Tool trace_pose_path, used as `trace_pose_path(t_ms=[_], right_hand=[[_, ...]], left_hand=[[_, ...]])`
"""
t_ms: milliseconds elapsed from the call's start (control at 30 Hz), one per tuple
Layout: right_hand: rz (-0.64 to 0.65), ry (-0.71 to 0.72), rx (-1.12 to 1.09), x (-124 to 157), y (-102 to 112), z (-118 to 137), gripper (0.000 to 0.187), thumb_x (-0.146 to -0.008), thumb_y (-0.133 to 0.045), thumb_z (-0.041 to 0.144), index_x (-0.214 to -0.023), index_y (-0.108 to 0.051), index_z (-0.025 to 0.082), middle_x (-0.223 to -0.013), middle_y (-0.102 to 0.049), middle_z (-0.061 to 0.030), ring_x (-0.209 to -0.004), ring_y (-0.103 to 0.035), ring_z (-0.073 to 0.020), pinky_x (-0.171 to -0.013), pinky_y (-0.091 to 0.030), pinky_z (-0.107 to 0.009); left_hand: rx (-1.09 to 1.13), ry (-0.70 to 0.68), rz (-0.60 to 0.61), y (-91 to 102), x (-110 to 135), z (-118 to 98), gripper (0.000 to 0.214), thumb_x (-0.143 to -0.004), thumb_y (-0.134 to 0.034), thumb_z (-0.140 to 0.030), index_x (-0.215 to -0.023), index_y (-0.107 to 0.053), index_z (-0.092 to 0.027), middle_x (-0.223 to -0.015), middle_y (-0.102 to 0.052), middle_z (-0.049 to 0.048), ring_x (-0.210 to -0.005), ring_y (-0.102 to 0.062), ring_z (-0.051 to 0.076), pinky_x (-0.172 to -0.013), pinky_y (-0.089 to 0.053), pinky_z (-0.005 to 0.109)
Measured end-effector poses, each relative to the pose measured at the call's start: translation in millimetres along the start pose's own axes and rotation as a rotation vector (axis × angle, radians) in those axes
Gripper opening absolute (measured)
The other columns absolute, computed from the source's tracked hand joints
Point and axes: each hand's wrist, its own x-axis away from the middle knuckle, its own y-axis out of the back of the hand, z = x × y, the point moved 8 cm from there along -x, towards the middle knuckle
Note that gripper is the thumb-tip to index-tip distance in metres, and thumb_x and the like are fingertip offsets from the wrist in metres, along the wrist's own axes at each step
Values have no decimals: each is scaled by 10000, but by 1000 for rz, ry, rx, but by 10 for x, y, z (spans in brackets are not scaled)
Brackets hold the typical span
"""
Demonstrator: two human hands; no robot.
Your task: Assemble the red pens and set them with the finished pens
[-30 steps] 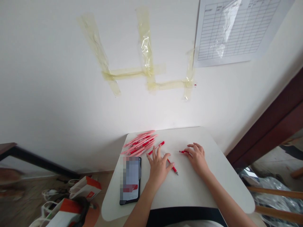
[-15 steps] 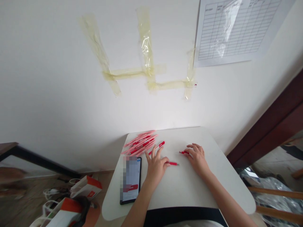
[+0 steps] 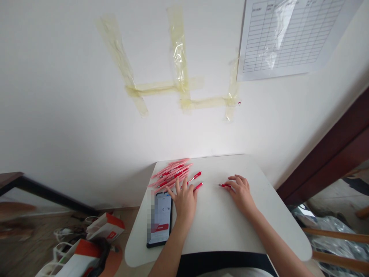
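Head view: red pen (image 3: 198,186) in left hand (image 3: 184,202) points diagonally away, rightward.

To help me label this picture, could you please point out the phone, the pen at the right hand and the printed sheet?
Phone (image 3: 161,217), head view: on its screen.
Pen (image 3: 224,185) at the right hand (image 3: 240,193), head view: on its exposed red part.
Printed sheet (image 3: 292,40), head view: on its grid.

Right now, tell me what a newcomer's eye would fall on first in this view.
Probably the shiny, translucent yellowish tape strips on the white wall, upper middle of the view. Next, the heap of slim red and pink pen-like sticks at the far left of the white, round-cornered table. Then the bare right hand, a slim red pen at its fingertips, right of the table's middle.
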Motion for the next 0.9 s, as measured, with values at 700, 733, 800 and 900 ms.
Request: trace_pose_path(t_ms=[700,733,800,900], right_hand=[[12,51,30,-23,17,68,246,-993,-495,379,-1035,-725,301,-1218,-660,-79,-1273,-482,-326,-1054,-405,-580],[12,49,30,-23,18,66,249,-993,-492,378,-1038,-725,301,-1218,-660,-82,-1271,-486,-328,-1051,-406,-585],[8,44,26,-21,19,58,254,-993,-486,372,-1043,-724,299,-1222,-657,-86,-1272,-487,-331,-1047,-408,-590],[8,42,17,-18,15,49,247,-991,-491,365,-1043,-722,295,-1230,-653,-81,-1280,-478,-328,-1050,-410,-579]], left_hand=[[14,-43,5,-106,-77,-73,120,-899,-620,-280,-920,-737,-278,-1410,-583,59,-1430,-369,358,-1174,-67,782],[10,-40,-1,-105,-92,-67,136,-905,-604,-263,-913,-739,-275,-1418,-580,57,-1431,-372,354,-1178,-58,779],[3,-20,-16,-97,-118,-42,176,-921,-569,-245,-933,-743,-272,-1435,-570,60,-1430,-381,351,-1179,-48,779],[-7,21,-26,-96,-133,6,216,-937,-538,-250,-994,-745,-272,-1431,-574,79,-1429,-389,360,-1174,-55,785]])
